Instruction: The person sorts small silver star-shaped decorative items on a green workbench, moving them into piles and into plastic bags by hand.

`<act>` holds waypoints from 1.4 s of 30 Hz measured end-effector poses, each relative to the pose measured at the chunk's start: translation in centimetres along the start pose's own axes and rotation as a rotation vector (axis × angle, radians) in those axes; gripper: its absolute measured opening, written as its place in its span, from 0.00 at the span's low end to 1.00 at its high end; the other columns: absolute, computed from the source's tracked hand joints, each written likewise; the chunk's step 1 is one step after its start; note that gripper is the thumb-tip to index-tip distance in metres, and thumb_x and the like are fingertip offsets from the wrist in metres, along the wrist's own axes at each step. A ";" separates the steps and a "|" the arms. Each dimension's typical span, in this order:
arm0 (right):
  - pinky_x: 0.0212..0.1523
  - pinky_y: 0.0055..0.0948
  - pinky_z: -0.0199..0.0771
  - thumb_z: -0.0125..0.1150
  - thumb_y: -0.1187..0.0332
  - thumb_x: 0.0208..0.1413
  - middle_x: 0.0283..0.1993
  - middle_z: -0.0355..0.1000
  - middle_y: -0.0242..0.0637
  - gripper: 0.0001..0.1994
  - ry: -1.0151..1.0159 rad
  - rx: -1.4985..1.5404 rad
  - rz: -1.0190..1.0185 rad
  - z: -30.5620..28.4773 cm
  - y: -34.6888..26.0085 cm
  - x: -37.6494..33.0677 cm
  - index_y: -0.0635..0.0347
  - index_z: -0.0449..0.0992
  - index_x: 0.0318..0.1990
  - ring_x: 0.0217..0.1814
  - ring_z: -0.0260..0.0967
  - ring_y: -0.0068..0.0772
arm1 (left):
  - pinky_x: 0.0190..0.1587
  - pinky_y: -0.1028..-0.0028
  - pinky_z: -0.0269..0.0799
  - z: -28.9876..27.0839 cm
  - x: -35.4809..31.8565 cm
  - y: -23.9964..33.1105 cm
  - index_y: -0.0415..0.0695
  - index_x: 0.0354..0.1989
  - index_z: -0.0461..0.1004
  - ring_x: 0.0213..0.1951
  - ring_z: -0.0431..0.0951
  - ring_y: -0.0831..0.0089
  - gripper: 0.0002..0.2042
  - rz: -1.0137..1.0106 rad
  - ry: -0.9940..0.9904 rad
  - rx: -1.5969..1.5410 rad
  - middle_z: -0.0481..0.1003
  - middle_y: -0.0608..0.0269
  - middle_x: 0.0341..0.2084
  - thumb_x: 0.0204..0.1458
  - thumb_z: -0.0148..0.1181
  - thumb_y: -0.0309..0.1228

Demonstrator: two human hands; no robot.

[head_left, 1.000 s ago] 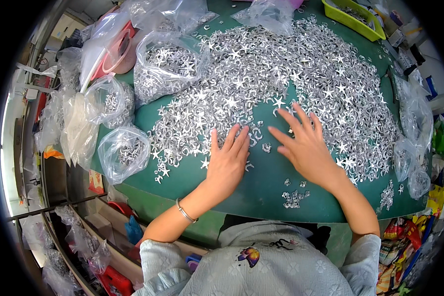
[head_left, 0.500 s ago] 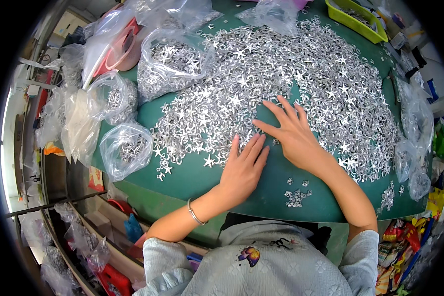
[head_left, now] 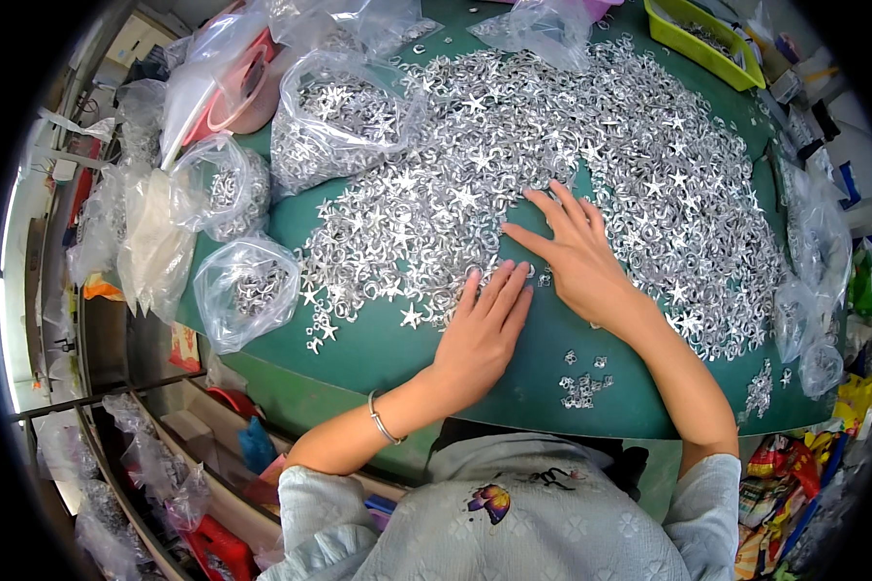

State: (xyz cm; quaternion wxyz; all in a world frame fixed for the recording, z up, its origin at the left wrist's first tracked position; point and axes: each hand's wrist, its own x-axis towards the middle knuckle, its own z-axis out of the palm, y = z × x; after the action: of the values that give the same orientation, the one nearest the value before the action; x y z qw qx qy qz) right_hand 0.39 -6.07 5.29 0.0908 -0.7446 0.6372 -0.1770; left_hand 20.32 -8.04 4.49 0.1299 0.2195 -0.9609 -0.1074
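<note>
A broad heap of small silver metal pieces [head_left: 649, 184], among them star shapes and curved ones, covers much of a green table [head_left: 436, 373]. My left hand [head_left: 477, 341] lies flat at the heap's near edge, fingers stretched out and fingertips touching the pieces. A bangle [head_left: 383, 418] circles that wrist. To its right and slightly farther away, my right hand [head_left: 586, 269] spreads its fingers over a gap in the heap, fingertips at the pieces. Neither hand grips anything visible. A small cluster of silver pieces [head_left: 583, 389] lies apart on the table, nearer to me.
Clear plastic bags of silver pieces [head_left: 339, 136] stand at the heap's left, including a small opened bag [head_left: 247, 290]. A pink tub [head_left: 245, 102] sits behind them. At the far right is a yellow-green tray [head_left: 702, 44]; more plastic bags [head_left: 816, 271] hang along the right edge.
My right hand has shifted slightly away from me, its fingers a little farther into the gap. My left hand has moved slightly to the right along the heap's near edge.
</note>
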 end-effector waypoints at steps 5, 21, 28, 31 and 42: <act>0.69 0.55 0.42 0.52 0.85 0.45 0.68 0.52 0.44 0.28 -0.077 -0.026 -0.018 -0.9 0.0 -1.6 0.50 0.74 0.55 0.74 0.40 0.53 | 0.64 0.49 0.51 -0.3 -0.7 -0.8 0.32 0.53 0.68 0.65 0.59 0.56 0.18 0.047 -0.112 0.090 0.62 0.49 0.60 0.52 0.52 0.23; 0.68 0.58 0.43 0.53 0.85 0.43 0.69 0.50 0.43 0.33 -0.032 0.021 0.044 -2.7 -1.2 -5.1 0.48 0.69 0.60 0.73 0.42 0.54 | 0.65 0.43 0.46 -0.3 -0.1 -0.6 0.32 0.59 0.62 0.66 0.57 0.55 0.28 0.064 -0.111 0.079 0.61 0.48 0.61 0.44 0.50 0.20; 0.67 0.58 0.44 0.54 0.84 0.43 0.69 0.52 0.42 0.31 -0.158 -0.139 0.007 -2.1 -2.0 -6.3 0.46 0.70 0.59 0.73 0.43 0.54 | 0.65 0.43 0.45 -0.8 -0.4 -0.7 0.33 0.59 0.63 0.65 0.58 0.56 0.28 0.059 -0.118 0.085 0.62 0.50 0.61 0.43 0.51 0.19; 0.67 0.58 0.44 0.55 0.83 0.44 0.68 0.53 0.43 0.30 -0.128 -0.098 0.042 -2.7 -2.3 -6.5 0.48 0.71 0.58 0.73 0.42 0.53 | 0.65 0.42 0.46 -0.4 -0.4 -0.8 0.33 0.59 0.62 0.65 0.58 0.56 0.29 0.065 -0.098 0.058 0.62 0.50 0.61 0.42 0.51 0.18; 0.68 0.59 0.42 0.57 0.79 0.43 0.68 0.54 0.43 0.27 -0.093 -0.221 0.083 -2.1 -2.7 -5.6 0.53 0.73 0.56 0.73 0.41 0.54 | 0.64 0.40 0.45 -0.6 -0.5 -0.5 0.33 0.59 0.61 0.66 0.57 0.56 0.30 0.039 -0.086 0.039 0.61 0.50 0.62 0.41 0.51 0.18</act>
State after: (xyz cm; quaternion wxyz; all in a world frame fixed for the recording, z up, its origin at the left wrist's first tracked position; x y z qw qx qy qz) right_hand 1.41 0.08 7.35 0.0446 -0.7305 0.6781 -0.0670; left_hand 21.20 -8.37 4.84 0.0864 0.1982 -0.9717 -0.0953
